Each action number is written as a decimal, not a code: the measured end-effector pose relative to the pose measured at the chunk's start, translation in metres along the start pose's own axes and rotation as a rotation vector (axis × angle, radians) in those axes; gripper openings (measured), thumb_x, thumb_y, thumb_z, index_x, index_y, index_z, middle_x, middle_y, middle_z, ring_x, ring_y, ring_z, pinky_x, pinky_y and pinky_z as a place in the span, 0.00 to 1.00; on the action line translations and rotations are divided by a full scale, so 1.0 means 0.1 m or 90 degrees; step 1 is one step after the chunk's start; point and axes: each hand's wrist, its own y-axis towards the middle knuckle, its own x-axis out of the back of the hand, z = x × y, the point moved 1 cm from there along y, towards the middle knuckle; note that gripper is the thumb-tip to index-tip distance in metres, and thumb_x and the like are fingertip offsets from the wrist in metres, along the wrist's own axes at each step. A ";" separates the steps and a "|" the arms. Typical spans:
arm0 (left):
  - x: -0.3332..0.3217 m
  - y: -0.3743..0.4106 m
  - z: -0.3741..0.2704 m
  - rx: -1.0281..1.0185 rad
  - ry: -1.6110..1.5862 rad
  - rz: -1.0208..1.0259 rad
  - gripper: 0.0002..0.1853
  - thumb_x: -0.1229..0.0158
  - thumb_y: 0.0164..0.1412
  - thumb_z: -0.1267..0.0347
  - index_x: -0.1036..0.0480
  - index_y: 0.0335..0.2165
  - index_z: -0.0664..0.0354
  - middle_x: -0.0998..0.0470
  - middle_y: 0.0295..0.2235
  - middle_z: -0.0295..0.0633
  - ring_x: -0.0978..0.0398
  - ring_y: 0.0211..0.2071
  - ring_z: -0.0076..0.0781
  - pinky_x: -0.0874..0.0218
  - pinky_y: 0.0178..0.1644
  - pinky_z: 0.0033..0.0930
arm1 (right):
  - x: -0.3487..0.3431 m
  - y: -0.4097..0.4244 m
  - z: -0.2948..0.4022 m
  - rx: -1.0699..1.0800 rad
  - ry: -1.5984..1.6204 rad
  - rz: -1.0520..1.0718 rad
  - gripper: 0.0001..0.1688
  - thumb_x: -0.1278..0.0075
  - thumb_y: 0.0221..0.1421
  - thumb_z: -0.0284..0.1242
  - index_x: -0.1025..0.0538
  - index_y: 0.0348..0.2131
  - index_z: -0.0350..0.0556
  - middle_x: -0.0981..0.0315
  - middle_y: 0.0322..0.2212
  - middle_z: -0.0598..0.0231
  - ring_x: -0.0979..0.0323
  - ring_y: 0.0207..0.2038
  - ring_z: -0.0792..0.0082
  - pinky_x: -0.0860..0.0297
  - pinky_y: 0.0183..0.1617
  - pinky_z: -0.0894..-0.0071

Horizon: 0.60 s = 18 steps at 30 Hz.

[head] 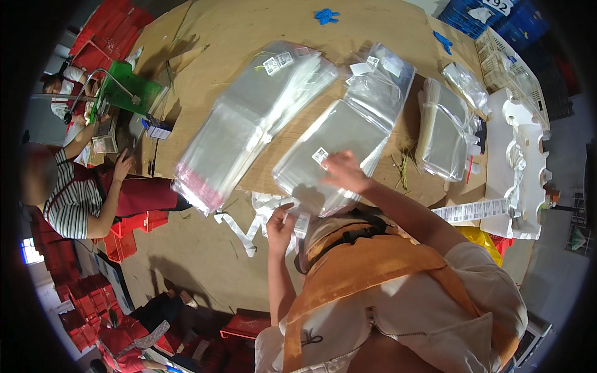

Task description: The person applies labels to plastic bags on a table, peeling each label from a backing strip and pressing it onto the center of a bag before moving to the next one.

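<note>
My left hand pinches a strip of white printed labels at the table's near edge. A long curling white backing strip hangs beside it. My right hand, somewhat blurred, is over a stack of clear plastic bags, its fingers apart and beside a small printed label on the top bag. Whether the fingertips touch the label is hard to tell. To the left lies a second, longer stack of clear bags, with two labels near its far end.
On the right are a tied bag bundle and a white foam box with a label strip over its edge. Blue gloves lie at the back. A co-worker in a striped shirt stands left, by a green machine.
</note>
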 end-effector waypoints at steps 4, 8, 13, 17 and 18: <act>0.01 0.03 0.13 -0.001 0.017 0.001 0.12 0.48 0.55 0.75 0.38 0.17 0.61 0.42 0.15 0.24 0.48 0.19 0.11 0.56 0.21 0.18 | -0.16 -0.20 -0.01 0.034 0.015 0.054 0.06 0.45 0.41 0.31 0.27 0.22 0.50 0.29 0.28 0.72 0.33 0.34 0.77 0.42 0.45 0.69; -0.03 0.09 0.06 0.080 0.062 -0.027 0.15 0.44 0.55 0.69 0.38 0.16 0.59 0.44 0.13 0.23 0.51 0.17 0.10 0.57 0.19 0.18 | -0.11 -0.13 -0.74 -0.253 0.607 0.063 0.08 0.50 0.48 0.26 0.25 0.31 0.47 0.27 0.29 0.68 0.30 0.33 0.72 0.33 0.37 0.73; 0.15 0.08 0.21 0.099 0.089 -0.056 0.08 0.44 0.53 0.72 0.34 0.23 0.62 0.37 0.16 0.27 0.46 0.18 0.12 0.53 0.20 0.18 | 1.48 0.17 -1.25 -0.367 0.462 -0.771 0.07 0.60 0.58 0.30 0.33 0.35 0.46 0.39 0.25 0.72 0.43 0.26 0.79 0.42 0.31 0.79; -0.13 0.18 0.35 -0.002 0.095 0.131 0.14 0.50 0.50 0.80 0.34 0.39 0.62 0.28 0.32 0.38 0.33 0.35 0.21 0.41 0.38 0.23 | 1.12 0.02 -0.53 -0.205 0.579 -0.524 0.11 0.60 0.56 0.28 0.36 0.40 0.45 0.40 0.31 0.71 0.42 0.33 0.79 0.41 0.36 0.80; -0.25 0.20 0.23 -0.008 0.095 0.167 0.14 0.50 0.50 0.80 0.34 0.39 0.62 0.28 0.32 0.36 0.33 0.35 0.20 0.41 0.38 0.23 | 0.83 -0.08 -0.31 -0.173 0.801 -0.325 0.14 0.57 0.53 0.26 0.35 0.42 0.46 0.38 0.33 0.70 0.41 0.34 0.78 0.40 0.36 0.80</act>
